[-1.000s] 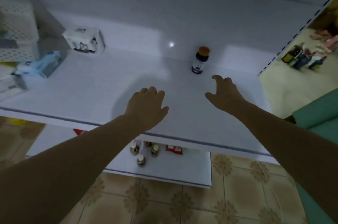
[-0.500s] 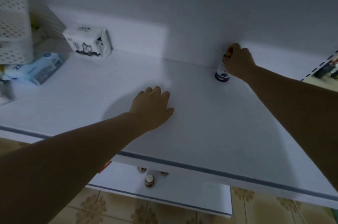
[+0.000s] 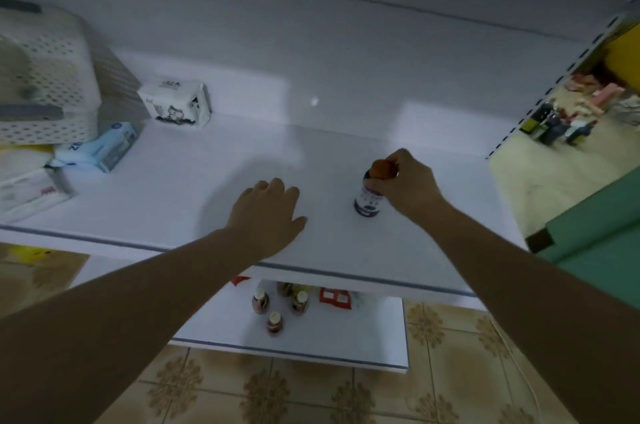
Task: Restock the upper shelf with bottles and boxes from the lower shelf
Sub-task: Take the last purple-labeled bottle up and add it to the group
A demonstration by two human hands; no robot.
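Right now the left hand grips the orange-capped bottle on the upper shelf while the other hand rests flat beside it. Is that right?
Not quite. In the head view the right hand grips the orange-capped bottle on the upper shelf; the left hand rests flat beside it.

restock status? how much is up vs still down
Done: nothing set free yet. In hand: right hand grips the orange-capped bottle upright on the upper shelf; left hand rests flat beside it. Left: four small bottles and a red box on the lower shelf.
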